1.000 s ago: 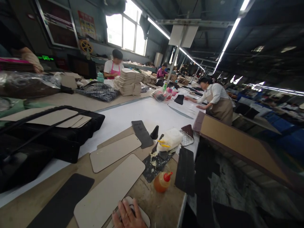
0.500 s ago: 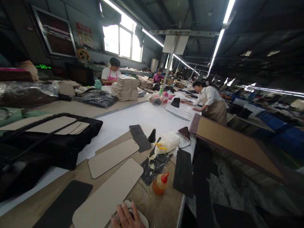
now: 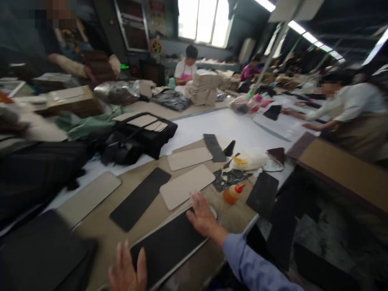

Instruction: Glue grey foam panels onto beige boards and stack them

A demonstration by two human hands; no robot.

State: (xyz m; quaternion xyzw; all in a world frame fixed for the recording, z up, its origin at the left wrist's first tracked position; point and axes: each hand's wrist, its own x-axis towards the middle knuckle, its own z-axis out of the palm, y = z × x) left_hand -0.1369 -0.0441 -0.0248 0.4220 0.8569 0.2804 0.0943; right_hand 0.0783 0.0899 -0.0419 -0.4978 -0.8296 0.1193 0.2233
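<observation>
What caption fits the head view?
Left hand and right hand flat at the ends of a black panel, orange bottle nearby.

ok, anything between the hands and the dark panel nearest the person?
Nothing visible. The right hand lies flat on the far end of the dark panel, the left hand at its near corner. The orange bottle stands clear, to the right.

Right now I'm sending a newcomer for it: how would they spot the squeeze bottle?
On the long work table, look near its right edge, just past the person's right hand. The squeeze bottle sits there, the only orange thing with a red cap among flat beige and black panels.
</observation>
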